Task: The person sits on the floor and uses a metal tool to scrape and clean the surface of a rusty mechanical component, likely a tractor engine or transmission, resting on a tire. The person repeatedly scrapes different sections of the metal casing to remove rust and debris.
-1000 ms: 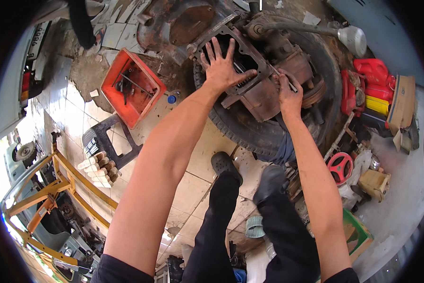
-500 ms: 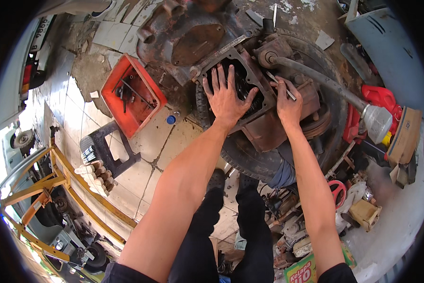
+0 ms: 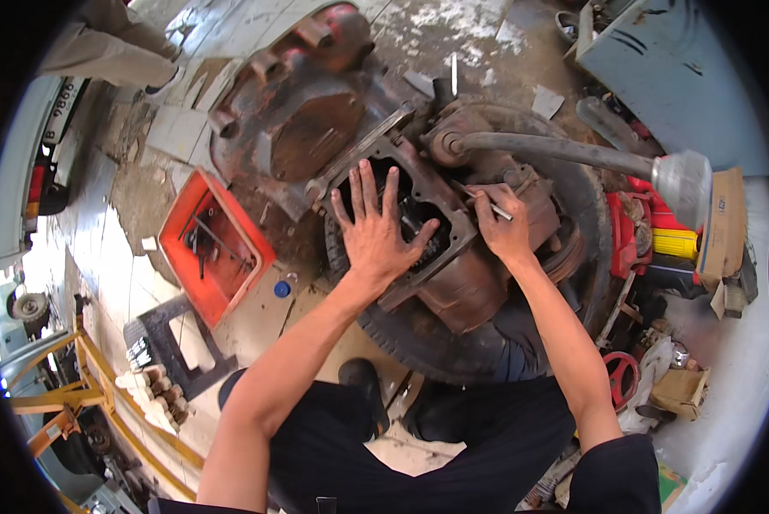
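A rusty gearbox housing lies on a large tire, its rectangular opening facing up. My left hand is spread over that opening with fingers apart and nothing in its grip. Dark metal parts show inside beside its thumb. To its right, my right hand pinches a slim metal tool at the opening's right rim. The tool's far end is hard to make out, so its exact kind does not show. A wide rusty bell-shaped casing adjoins the housing at the far left.
A red plastic bin with tools stands left, near a blue cap and a dark stool. A long metal shaft extends right toward a cardboard box. Another person's leg is at the far left.
My view has lowered, and my knees are now bent and spread. The housing appears further left and lower. Both hands keep their places on it. More of the other person's legs shows.
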The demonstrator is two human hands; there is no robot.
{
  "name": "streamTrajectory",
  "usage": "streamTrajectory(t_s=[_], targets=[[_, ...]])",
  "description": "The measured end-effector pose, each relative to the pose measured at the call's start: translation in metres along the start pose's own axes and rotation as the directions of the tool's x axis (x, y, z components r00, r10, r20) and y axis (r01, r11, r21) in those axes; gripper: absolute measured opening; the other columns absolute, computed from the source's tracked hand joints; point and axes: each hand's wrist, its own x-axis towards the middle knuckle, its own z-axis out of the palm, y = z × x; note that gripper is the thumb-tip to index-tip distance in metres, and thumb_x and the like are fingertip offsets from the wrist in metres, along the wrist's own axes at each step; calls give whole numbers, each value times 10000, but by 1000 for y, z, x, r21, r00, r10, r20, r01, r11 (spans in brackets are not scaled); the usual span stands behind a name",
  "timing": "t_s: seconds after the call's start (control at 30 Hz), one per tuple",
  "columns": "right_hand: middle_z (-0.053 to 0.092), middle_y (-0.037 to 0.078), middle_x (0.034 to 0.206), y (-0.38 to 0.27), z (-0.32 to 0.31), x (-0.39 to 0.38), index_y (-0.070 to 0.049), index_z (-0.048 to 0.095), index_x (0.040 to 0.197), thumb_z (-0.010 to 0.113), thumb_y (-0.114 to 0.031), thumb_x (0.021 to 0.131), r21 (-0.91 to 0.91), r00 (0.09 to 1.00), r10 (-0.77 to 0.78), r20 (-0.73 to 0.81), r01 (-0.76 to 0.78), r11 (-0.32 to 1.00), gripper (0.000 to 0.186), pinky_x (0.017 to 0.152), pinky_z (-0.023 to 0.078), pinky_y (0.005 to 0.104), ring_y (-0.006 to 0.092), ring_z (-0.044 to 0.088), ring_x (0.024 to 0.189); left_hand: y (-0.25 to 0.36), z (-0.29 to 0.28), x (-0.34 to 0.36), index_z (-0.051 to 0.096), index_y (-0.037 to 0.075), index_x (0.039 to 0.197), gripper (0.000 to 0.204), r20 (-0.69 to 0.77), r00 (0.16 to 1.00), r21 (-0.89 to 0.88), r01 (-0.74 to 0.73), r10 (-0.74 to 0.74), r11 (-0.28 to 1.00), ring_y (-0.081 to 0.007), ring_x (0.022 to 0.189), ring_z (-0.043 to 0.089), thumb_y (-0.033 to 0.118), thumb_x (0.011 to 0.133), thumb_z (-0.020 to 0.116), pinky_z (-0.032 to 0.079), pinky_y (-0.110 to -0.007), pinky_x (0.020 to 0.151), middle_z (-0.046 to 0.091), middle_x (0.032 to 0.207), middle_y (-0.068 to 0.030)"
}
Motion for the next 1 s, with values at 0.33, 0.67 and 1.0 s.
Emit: streamTrajectory(t_s=[0.33,0.67,1.0], targets=[[740,179,1071,16,22,23,2,736,1132,655,-168,961,135,978,-208,-4,207,969,255,870,521,406,331,665,927,-7,-5,37,200,122,1621,1124,28,993,173,-122,119,977,-406,1557,92,762,807,637,47,-626,1219,130,1672,-235],[736,207,949,17,10,16,8,740,1054,607,-216,974,81,999,-9,50,5,997,272,820,549,393,344,715,891,-8,-3,34,192,137,1624,1155,21,994,206,-110,108,972,-397,1553,124,761,780,674,75,-636,1213,144,1674,-216],[708,275,937,11,22,20,26,741,986,653,-198,905,58,997,49,-58,-46,997,254,819,544,462,423,695,922,-6,-4,36,262,121,1600,1111,-17,991,216,-126,133,968,-397,1539,176,709,776,721,107,-600,1221,216,1651,-217]])
